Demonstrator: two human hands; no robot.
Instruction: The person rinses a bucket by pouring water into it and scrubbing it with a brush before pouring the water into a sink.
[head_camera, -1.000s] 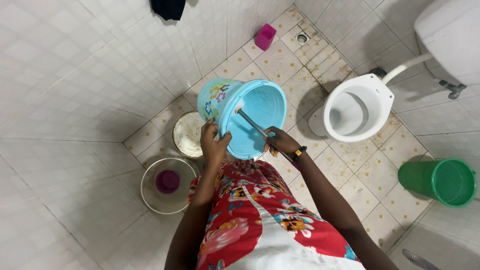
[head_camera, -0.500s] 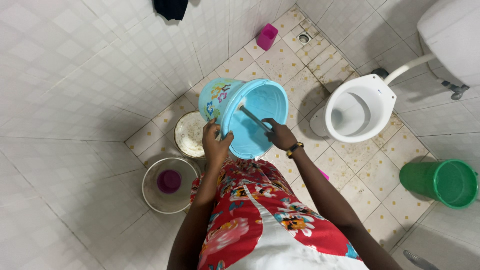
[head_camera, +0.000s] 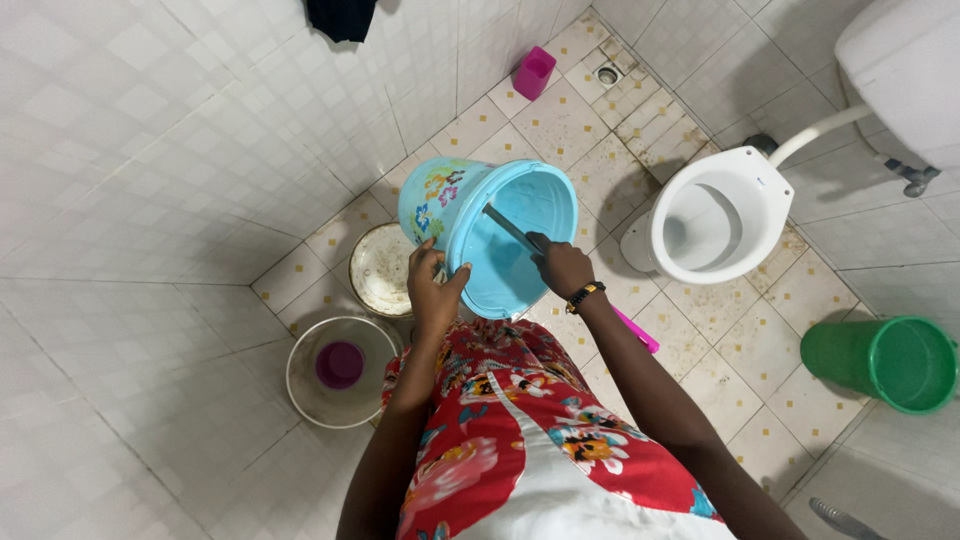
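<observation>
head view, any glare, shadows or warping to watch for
Head view: sharp overall; soft shadows fall beside the toilet and green bucket; wide-lens bending curves the wall tiles near the edges; no strong glare; inside the blue bucket is evenly lit, with the right hand unblurred.

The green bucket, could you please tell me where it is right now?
In the head view, the green bucket lies tipped on the tiled floor at the far right, below the white toilet bowl.
</observation>
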